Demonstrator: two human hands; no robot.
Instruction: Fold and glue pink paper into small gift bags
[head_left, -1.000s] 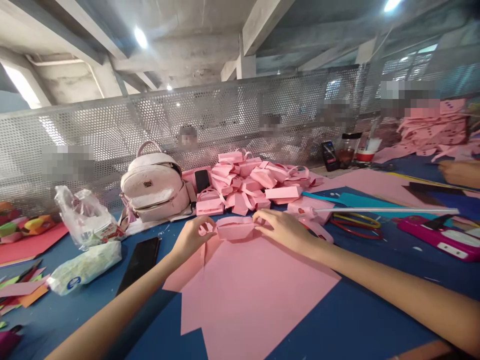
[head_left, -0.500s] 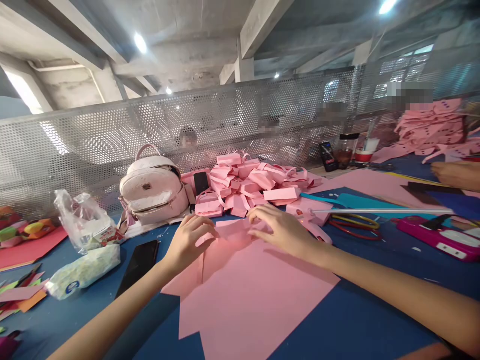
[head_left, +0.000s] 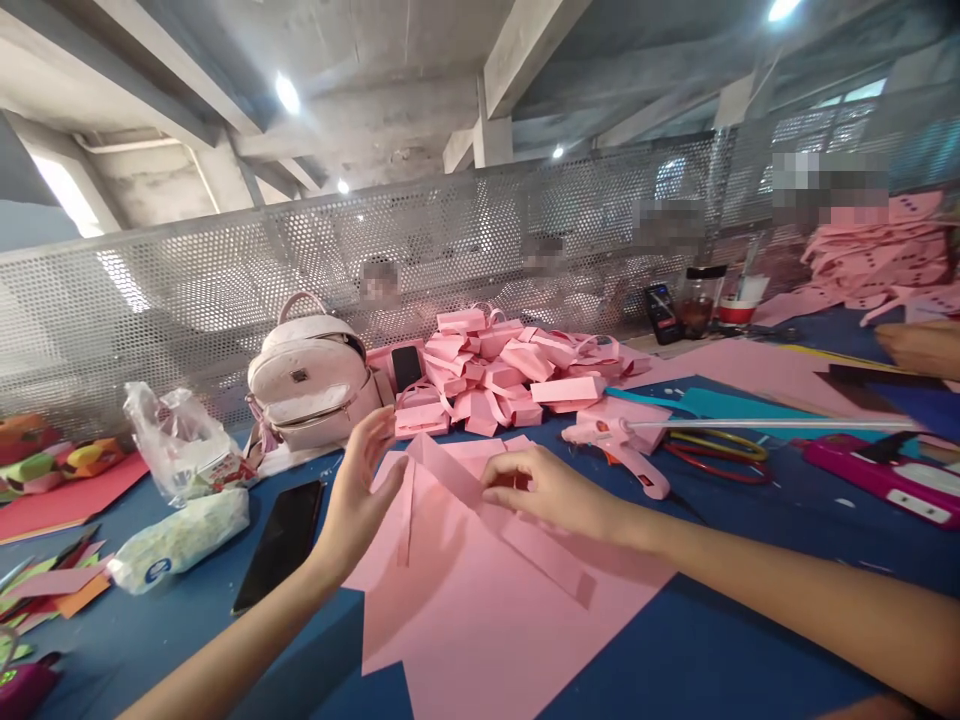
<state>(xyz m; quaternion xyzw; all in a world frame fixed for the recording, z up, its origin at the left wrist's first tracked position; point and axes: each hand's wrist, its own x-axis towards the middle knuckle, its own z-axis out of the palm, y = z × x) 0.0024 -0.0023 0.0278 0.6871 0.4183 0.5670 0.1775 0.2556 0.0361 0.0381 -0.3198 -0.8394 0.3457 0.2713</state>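
My right hand (head_left: 551, 492) is closed in a pinch on a folded pink paper strip (head_left: 544, 555), which slants down to the right over pink paper sheets (head_left: 480, 625). The strip's upper end peaks near my left hand (head_left: 361, 490). That hand is raised on edge, fingers up and thumb apart, with nothing between them. A narrow pink piece (head_left: 406, 515) lies just right of the left thumb. Beyond my right hand rests a pink glue gun (head_left: 615, 445) with a long white stick at its back.
Folded pink paper pieces (head_left: 517, 365) are heaped behind the sheets. A backpack (head_left: 311, 375), a black phone (head_left: 279, 545) and a tissue pack (head_left: 180, 540) stand or lie to the left. A magenta device (head_left: 874, 480) lies right; another person's hand (head_left: 919, 348) shows beyond it.
The pink strip now shows stretched diagonally below my right hand, which has moved slightly down. My left hand has lifted and turned upright, its fingers spreading from the paper. The glue gun is less covered.
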